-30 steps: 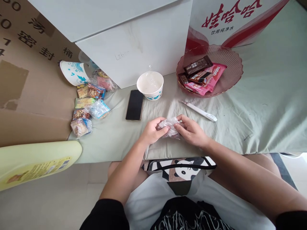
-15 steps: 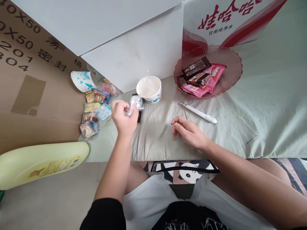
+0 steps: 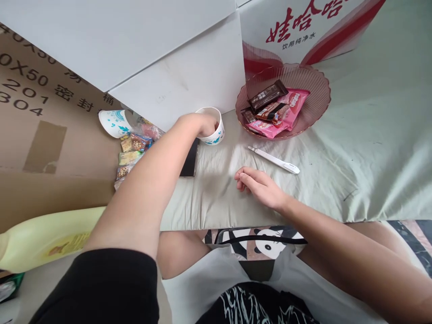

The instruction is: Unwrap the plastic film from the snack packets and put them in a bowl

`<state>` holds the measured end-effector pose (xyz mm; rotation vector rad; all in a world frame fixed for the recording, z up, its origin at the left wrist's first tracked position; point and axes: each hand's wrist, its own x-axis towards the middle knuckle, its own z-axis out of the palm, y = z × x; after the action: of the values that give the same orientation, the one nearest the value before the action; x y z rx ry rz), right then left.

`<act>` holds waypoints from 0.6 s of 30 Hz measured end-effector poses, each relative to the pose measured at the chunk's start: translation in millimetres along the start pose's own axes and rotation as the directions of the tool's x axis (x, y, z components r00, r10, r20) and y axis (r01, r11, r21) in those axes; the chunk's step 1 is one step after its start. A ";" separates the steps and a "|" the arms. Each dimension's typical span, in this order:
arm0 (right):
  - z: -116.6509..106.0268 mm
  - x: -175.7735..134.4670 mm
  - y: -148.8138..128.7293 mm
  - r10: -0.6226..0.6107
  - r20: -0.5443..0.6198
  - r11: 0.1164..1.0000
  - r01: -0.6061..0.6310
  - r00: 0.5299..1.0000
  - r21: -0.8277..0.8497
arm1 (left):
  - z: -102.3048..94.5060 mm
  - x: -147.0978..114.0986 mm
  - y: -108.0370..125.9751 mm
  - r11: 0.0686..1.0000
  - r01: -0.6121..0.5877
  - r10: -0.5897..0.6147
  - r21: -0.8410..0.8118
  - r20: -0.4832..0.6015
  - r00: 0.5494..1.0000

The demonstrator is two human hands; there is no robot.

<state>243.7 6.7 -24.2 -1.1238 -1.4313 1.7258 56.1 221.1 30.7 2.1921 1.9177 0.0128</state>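
Observation:
My left hand [image 3: 203,125] reaches down into a white paper cup [image 3: 216,135] with a blue pattern. Its fingers are hidden by the cup wall, so whether they hold anything does not show. Under my left forearm lies a dark phone [image 3: 189,162], partly covered. My right hand [image 3: 258,185] rests on the pale green cloth with its fingers curled in and nothing visible in them. Just beyond it lies a white utility-knife-like tool [image 3: 274,159], slim and apart from the fingers.
A pink glass bowl [image 3: 324,101] holds several wrapped snacks. At the left, another paper cup [image 3: 114,123] lies tipped beside small packets [image 3: 130,156]. A yellow bottle [image 3: 50,238] lies near the front left. White boxes [image 3: 209,63] and a brown carton [image 3: 20,135] stand behind.
My left hand has moved up and right from beside the cup into it. The clear crumpled wrapper it held is out of sight. My right hand stays put; the view shifted slightly.

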 end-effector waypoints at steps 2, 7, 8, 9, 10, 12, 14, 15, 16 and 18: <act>-0.6 0.4 -0.4 -0.004 -0.012 1.000 0.004 1.000 -0.008 | -12.2 -5.1 3.9 0.997 -0.022 0.013 0.074 0.126 0.992; -10.5 -4.5 -7.5 -0.089 -0.136 0.986 0.068 0.987 -0.152 | -34.3 -61.6 -27.1 0.995 -0.092 0.067 -0.039 -0.417 0.906; -13.0 -6.6 -9.0 -0.117 -0.164 0.977 0.084 0.980 -0.196 | -32.3 -79.3 -41.7 0.995 -0.075 0.039 -0.061 -0.455 0.890; -15.3 -8.7 -10.2 -0.139 -0.187 0.969 0.094 0.972 -0.230 | -27.9 -98.6 -57.9 0.996 -0.052 0.011 -0.074 -0.480 0.877; -17.0 -10.7 -10.9 -0.152 -0.206 0.963 0.098 0.967 -0.253 | -21.4 -119.2 -74.5 0.997 -0.019 -0.022 -0.079 -0.493 0.870; -18.7 -13.5 -10.9 -0.161 -0.235 0.955 0.092 0.959 -0.280 | -5.1 -161.9 -105.5 0.992 0.084 -0.121 -0.097 -0.489 0.864; -17.9 -14.1 -9.1 -0.156 -0.254 0.951 0.076 0.954 -0.299 | 11.3 -202.0 -130.2 0.973 0.202 -0.231 -0.112 -0.483 0.845; -16.8 -13.7 -7.8 -0.151 -0.263 0.950 0.066 0.953 -0.307 | 17.9 -219.0 -140.3 0.957 0.272 -0.287 -0.105 -0.498 0.818; -15.5 -13.0 -6.2 -0.145 -0.267 0.948 0.056 0.953 -0.314 | 23.1 -233.3 -149.6 0.935 0.342 -0.341 -0.097 -0.520 0.783; -12.2 -11.0 -2.9 -0.133 -0.265 0.942 0.039 0.955 -0.335 | 28.9 -252.1 -167.2 0.870 0.484 -0.454 -0.096 -0.540 0.709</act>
<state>259.4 3.2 -19.5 -1.3960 -1.5895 1.2312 -139.2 -10.8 9.1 1.7679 2.7756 0.5733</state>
